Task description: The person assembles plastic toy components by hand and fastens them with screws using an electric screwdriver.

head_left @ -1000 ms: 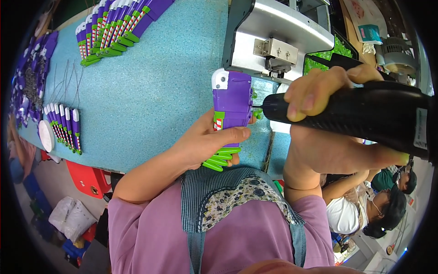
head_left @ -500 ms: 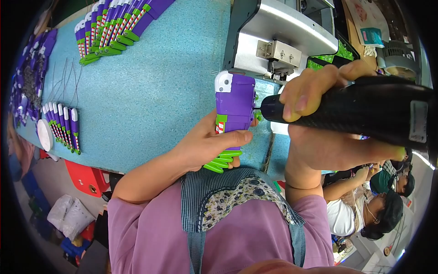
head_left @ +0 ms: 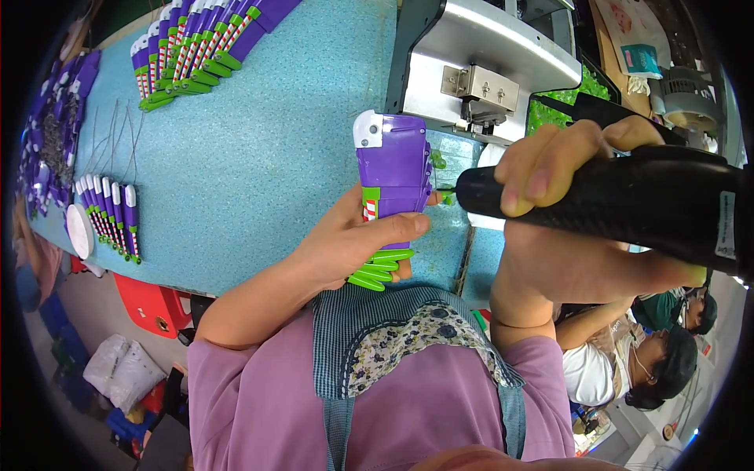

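My left hand [head_left: 357, 239] is closed round a purple plastic toy arm [head_left: 393, 166] with a white corner, a red-and-white striped patch and green fingers at its lower end. Small screw holes run down its right edge. My right hand [head_left: 550, 212] grips a black electric screwdriver [head_left: 628, 200] lying almost level. The tip of its bit points left at the toy arm's edge, with a small gap between them. Behind the tip lie a few small green pieces [head_left: 438, 160] on the table.
A metal machine [head_left: 487, 74] stands at the back. Finished-looking purple toy arms [head_left: 196, 47] lie fanned at the far left, with a smaller row [head_left: 110, 216] nearer. A pile of purple parts [head_left: 51, 133] is at the left edge. A green-filled tray [head_left: 550, 114] sits behind my right hand. Co-workers sit at right.
The screwdriver bit has come away from the toy arm's edge, moving slightly right. My left hand has shifted the toy arm a little left and up.
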Demonstrator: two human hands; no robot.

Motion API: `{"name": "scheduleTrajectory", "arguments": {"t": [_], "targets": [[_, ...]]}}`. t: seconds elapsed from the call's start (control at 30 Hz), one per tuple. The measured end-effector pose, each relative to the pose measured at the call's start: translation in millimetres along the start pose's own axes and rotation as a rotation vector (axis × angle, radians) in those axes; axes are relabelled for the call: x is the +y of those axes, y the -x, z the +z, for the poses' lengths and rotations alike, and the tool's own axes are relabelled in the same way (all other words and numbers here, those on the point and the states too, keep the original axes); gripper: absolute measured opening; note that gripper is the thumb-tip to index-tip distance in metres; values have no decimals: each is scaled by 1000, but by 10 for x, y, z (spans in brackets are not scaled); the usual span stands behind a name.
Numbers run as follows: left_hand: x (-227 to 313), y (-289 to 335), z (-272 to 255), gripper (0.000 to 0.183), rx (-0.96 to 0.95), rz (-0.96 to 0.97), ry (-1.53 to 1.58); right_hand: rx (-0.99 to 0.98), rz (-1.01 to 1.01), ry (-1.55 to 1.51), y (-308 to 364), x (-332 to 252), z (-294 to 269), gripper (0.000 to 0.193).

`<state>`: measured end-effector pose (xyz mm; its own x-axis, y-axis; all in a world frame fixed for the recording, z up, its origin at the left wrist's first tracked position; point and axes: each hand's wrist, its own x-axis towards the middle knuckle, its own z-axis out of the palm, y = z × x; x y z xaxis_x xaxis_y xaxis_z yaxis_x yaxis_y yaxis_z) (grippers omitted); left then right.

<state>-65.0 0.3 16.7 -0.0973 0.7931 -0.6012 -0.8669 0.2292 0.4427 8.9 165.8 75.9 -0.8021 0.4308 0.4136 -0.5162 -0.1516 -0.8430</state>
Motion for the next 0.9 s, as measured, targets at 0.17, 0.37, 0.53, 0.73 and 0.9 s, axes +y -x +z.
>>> {"name": "scheduleTrajectory", "arguments": {"t": [0.17,0.37,0.53,0.73,0.9], "targets": [[-9,-3,-17,40,-17,1,4,115,154,66,87,39,7,97],[-45,6,-53,40,-14,-26,-22,150,136,-41,117,188,95,96],[-19,39,-37,39,1,-6,-36,122,127,-26,85,164,112,95],[114,82,-127,35,-33,-15,-31,73,-23,31,-27,-76,119,94],[593,388,-251,35,27,230,-282,230,-36,75,64,96,-132,95]]}}
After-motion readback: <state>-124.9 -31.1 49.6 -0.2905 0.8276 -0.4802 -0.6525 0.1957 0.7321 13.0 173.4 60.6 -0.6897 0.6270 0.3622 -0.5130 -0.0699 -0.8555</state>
